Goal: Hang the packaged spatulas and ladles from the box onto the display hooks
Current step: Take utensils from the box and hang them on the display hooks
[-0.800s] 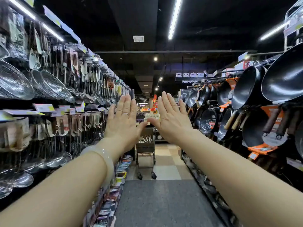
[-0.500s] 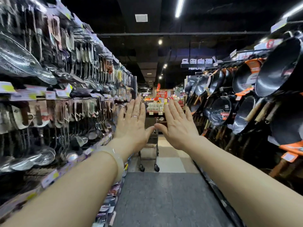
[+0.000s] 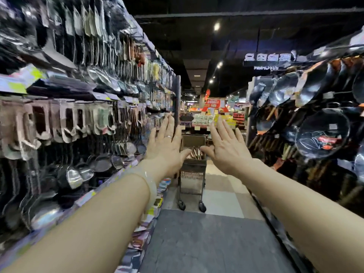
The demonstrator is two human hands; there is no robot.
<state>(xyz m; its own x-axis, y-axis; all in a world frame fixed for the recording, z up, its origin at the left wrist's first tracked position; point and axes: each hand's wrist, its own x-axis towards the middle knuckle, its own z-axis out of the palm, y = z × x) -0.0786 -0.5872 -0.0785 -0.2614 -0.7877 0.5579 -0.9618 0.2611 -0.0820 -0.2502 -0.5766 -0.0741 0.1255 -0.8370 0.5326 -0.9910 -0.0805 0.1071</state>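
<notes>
Closer now to the trolley than a moment ago, left hand and right hand raised flat, fingers straight, gripping nothing; between and beyond them, box of packaged utensils atop trolley; display hooks left, blurred.

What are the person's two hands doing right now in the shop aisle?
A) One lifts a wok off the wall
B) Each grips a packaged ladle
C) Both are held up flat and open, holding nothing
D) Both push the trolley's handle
C: the left hand and the right hand are raised with fingers straight and spread, empty, while the trolley with the box stands farther down the aisle, untouched.
</notes>
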